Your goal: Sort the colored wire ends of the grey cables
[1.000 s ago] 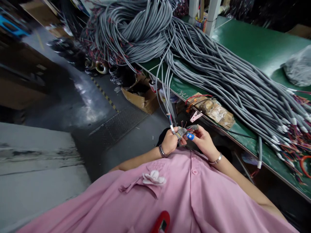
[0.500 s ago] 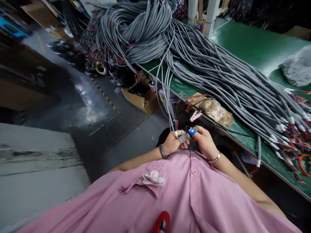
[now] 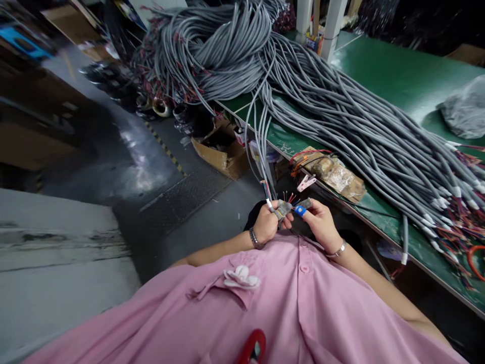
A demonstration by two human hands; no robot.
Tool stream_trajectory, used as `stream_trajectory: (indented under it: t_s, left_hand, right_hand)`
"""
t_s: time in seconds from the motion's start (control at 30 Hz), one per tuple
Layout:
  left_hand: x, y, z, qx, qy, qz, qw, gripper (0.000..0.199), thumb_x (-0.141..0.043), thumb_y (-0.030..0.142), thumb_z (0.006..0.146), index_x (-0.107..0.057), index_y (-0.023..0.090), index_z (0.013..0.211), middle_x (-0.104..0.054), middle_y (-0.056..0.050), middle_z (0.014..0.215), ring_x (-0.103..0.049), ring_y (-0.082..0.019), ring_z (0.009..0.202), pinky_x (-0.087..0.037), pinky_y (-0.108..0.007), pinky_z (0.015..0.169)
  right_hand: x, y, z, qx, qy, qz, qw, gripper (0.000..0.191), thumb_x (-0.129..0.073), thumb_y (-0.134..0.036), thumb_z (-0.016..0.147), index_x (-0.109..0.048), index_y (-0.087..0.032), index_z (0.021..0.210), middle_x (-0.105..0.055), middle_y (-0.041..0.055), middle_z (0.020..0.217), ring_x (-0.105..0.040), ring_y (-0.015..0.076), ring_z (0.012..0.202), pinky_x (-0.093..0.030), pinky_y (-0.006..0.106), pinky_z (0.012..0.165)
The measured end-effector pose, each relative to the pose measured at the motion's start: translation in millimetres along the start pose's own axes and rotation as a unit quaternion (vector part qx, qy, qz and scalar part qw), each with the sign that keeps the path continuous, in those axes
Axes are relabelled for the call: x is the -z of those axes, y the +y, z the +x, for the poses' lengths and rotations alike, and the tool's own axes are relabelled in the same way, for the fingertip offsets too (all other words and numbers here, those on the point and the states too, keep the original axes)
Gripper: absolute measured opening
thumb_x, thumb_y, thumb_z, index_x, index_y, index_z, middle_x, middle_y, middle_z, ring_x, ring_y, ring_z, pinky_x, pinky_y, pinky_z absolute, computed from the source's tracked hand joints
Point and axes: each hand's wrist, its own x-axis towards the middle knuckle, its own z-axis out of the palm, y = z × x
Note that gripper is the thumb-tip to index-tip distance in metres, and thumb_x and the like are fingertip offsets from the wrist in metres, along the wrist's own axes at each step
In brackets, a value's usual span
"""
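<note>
Grey cables [image 3: 261, 136] hang off the bench edge down to my left hand [image 3: 266, 222], which is closed around their ends. One cable end with a white band and coloured wires [image 3: 265, 188] sticks up beside its thumb. From its grey-covered fingertips, thin stripped wires [image 3: 290, 197] fan out, red and dark ones among them. My right hand [image 3: 321, 222] meets them from the other side. Its thumb wears a blue wrap, its index finger a grey cover, and the two pinch at the wires. The exact grip there is too small to see clearly.
A large heap of grey cables [image 3: 341, 106] lies along the green bench [image 3: 382, 65]. Near its edge are a taped block [image 3: 337, 177] and a pink clip [image 3: 306, 182]. An open carton [image 3: 217, 154] stands below. Red-handled tool [image 3: 253, 346] at my chest; plastic bag [image 3: 466, 108] at right.
The thin wires now spread out above my left fingertips. The banded cable end beside my left thumb has tilted leftward. My right thumb and finger have shifted slightly on the wires.
</note>
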Motion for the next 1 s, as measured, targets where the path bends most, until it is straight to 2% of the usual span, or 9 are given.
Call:
stream_trajectory:
  t_s: [0.1,0.23,0.33,0.47,0.6,0.77,0.87,1.0]
  left_hand:
    - [1.1,1.1,0.3,-0.005,-0.005,0.029,1.000,0.044,-0.067,0.056,0.074,-0.060,0.013,0.068,-0.063,-0.003,0.056,-0.055,-0.009,0.041,-0.038,-0.019,0.039]
    - [2.3,-0.1,-0.5,-0.013,-0.020,0.073,0.997,0.043,-0.063,0.054,0.079,-0.061,0.013,0.067,-0.060,-0.002,0.050,-0.055,-0.009,0.041,-0.037,-0.018,0.040]
    - [3.2,-3.5,-0.9,-0.024,-0.036,0.090,0.995,0.040,-0.061,0.051,0.082,-0.062,0.013,0.068,-0.060,-0.002,0.050,-0.056,-0.010,0.042,-0.037,-0.018,0.040]
    - [3.5,-6.0,-0.7,-0.026,-0.046,0.098,0.994,0.037,-0.060,0.047,0.083,-0.063,0.013,0.070,-0.061,-0.002,0.052,-0.056,-0.010,0.043,-0.037,-0.019,0.041]
    - [1.2,-4.2,-1.6,-0.019,-0.040,0.105,0.994,0.038,-0.061,0.049,0.083,-0.063,0.013,0.070,-0.061,-0.002,0.051,-0.056,-0.009,0.042,-0.037,-0.019,0.041]
    - [1.8,-2.1,-2.3,-0.001,-0.025,0.066,0.997,0.038,-0.064,0.049,0.080,-0.061,0.012,0.070,-0.064,-0.002,0.057,-0.057,-0.009,0.042,-0.036,-0.018,0.039]
    - [5.9,1.7,0.7,0.010,-0.037,0.023,0.999,0.037,-0.067,0.047,0.078,-0.060,0.012,0.070,-0.063,-0.002,0.057,-0.055,-0.009,0.039,-0.033,-0.018,0.036]
    - [10.5,11.6,9.5,0.051,-0.091,-0.022,0.994,0.036,-0.070,0.046,0.074,-0.061,0.011,0.071,-0.063,-0.002,0.055,-0.053,-0.009,0.035,-0.030,-0.017,0.033]
  right_hand:
    - [2.3,0.3,1.3,-0.018,0.000,-0.006,1.000,0.030,-0.068,-0.048,0.078,-0.062,-0.019,0.077,-0.057,-0.0013,0.068,-0.047,0.0112,0.060,-0.042,0.025,0.057]
    - [-1.3,-8.4,3.7,-0.059,-0.018,0.026,0.998,0.036,-0.067,-0.052,0.076,-0.063,-0.019,0.092,-0.060,0.0001,0.073,-0.048,0.0113,0.059,-0.042,0.024,0.053]
    - [-7.5,-14.1,5.6,-0.060,-0.022,0.051,0.997,0.031,-0.070,-0.047,0.074,-0.063,-0.020,0.087,-0.062,0.0005,0.071,-0.051,0.0123,0.060,-0.042,0.025,0.053]
    - [-13.0,-6.8,8.0,-0.077,0.012,0.080,0.994,0.026,-0.073,-0.042,0.072,-0.060,-0.019,0.074,-0.058,-0.0027,0.061,-0.047,0.0101,0.054,-0.037,0.024,0.050]
    - [-13.4,5.7,11.4,-0.088,0.060,0.126,0.986,0.023,-0.075,-0.035,0.070,-0.061,-0.018,0.073,-0.056,-0.0038,0.063,-0.045,0.0082,0.054,-0.035,0.022,0.050]
    - [2.4,7.6,19.2,-0.087,0.144,0.259,0.951,0.020,-0.074,-0.029,0.069,-0.057,-0.019,0.070,-0.047,-0.0073,0.059,-0.038,0.0059,0.050,-0.035,0.019,0.048]
    - [15.9,10.0,22.5,-0.114,0.128,0.296,0.940,0.024,-0.072,-0.041,0.073,-0.063,-0.019,0.078,-0.053,-0.0049,0.065,-0.042,0.0059,0.052,-0.039,0.019,0.048]
    - [25.0,14.8,30.5,-0.144,0.071,0.286,0.945,0.045,-0.065,-0.061,0.075,-0.068,-0.018,0.087,-0.063,0.0004,0.075,-0.051,0.0079,0.056,-0.045,0.020,0.050]
